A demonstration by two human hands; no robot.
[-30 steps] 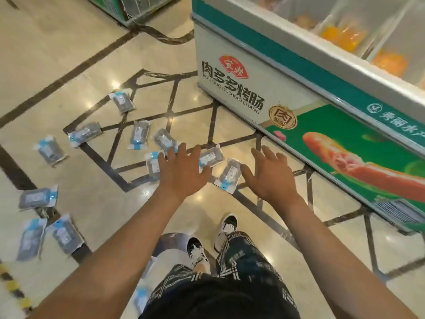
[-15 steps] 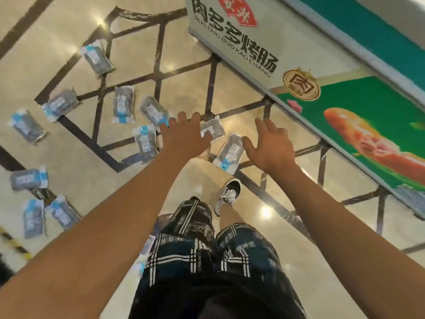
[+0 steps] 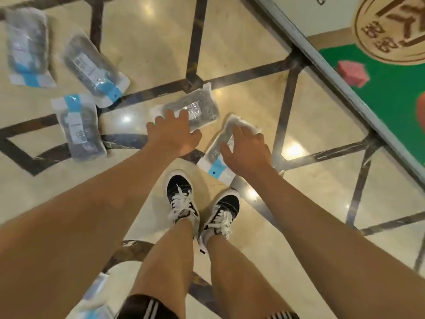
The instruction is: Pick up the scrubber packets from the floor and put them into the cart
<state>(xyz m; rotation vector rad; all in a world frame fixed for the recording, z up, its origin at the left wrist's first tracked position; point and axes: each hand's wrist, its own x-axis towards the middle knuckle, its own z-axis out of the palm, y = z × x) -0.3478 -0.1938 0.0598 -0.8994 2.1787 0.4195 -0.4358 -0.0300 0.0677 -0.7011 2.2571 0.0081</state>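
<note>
We stand bent low over the marble floor [image 3: 241, 54], the freezer cabinet [image 3: 379, 72] running along our right, and each of our hands is over its own scrubber packet. The left packet [image 3: 197, 109] lies just ahead of our left hand [image 3: 172, 134], its long axis running up and to the right, away from the fingers [image 3: 169, 116], which are spread and laid over its near left end without curling round it. The right packet [image 3: 217, 157] has its long axis running from its blue-banded end near our shoes [image 3: 202, 208] up to the right; our right hand [image 3: 246, 153] covers its middle, fingers relaxed and splayed, touching or just above it, we cannot tell which. Three more packets [image 3: 78, 127] lie well to the left, nearer the left hand. No cart is in view. Compared with half a second earlier, we have dropped much closer to the floor, and both hands, then above the packets, have come down onto them.
</note>
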